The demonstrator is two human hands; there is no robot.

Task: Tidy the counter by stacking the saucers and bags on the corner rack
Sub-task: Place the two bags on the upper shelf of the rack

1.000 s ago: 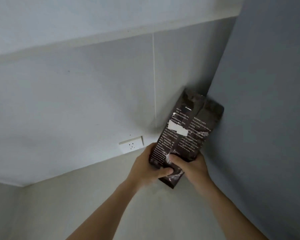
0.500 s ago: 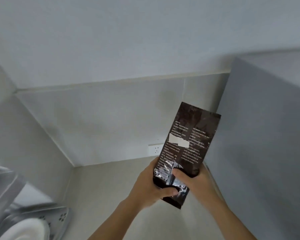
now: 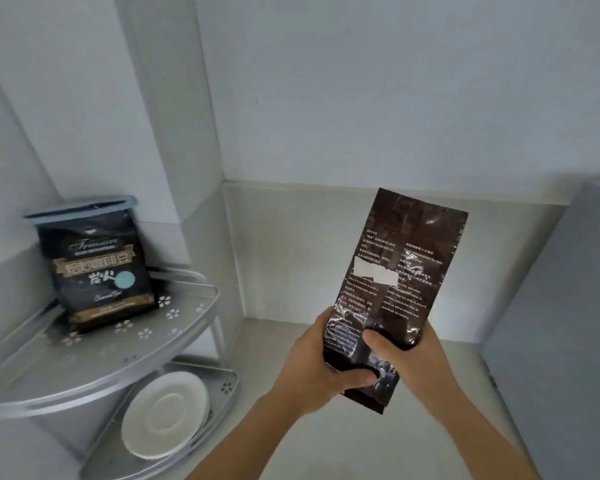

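Note:
I hold a dark brown foil bag (image 3: 400,271) upright in front of me, its printed back with a white label facing me. My left hand (image 3: 317,368) grips its lower left edge and my right hand (image 3: 406,355) grips its lower right, thumb across the front. To the left stands the grey corner rack (image 3: 187,320). A black coffee bag (image 3: 97,268) with gold lettering stands upright on its upper shelf. White saucers (image 3: 167,412) lie stacked on the lower shelf.
The pale counter (image 3: 378,445) runs beneath my hands to the tiled back wall (image 3: 291,247). A tall grey panel (image 3: 551,341) rises at the right edge. A white wall column stands behind the rack.
The view has swung left and down, bringing the corner rack, its bag and saucers into sight. Both hands still hold the brown bag, which is now away from the right panel.

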